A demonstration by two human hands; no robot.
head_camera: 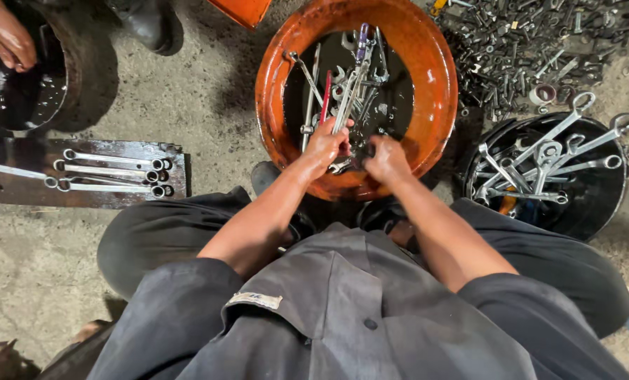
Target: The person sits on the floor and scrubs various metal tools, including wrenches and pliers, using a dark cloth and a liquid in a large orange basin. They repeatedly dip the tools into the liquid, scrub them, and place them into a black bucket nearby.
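While my left hand (326, 144) closes around a long wrench (348, 95), lifting its far end clear of the dark liquid, my right hand (387, 158) curls beside it low in the orange basin (279, 77); what it grips I cannot tell. More wrenches (314, 91) soak there. Further out, a black tub (596, 197) holds other spanners on my right, and four (110, 172) lie on a wet board (4, 190) to my left.
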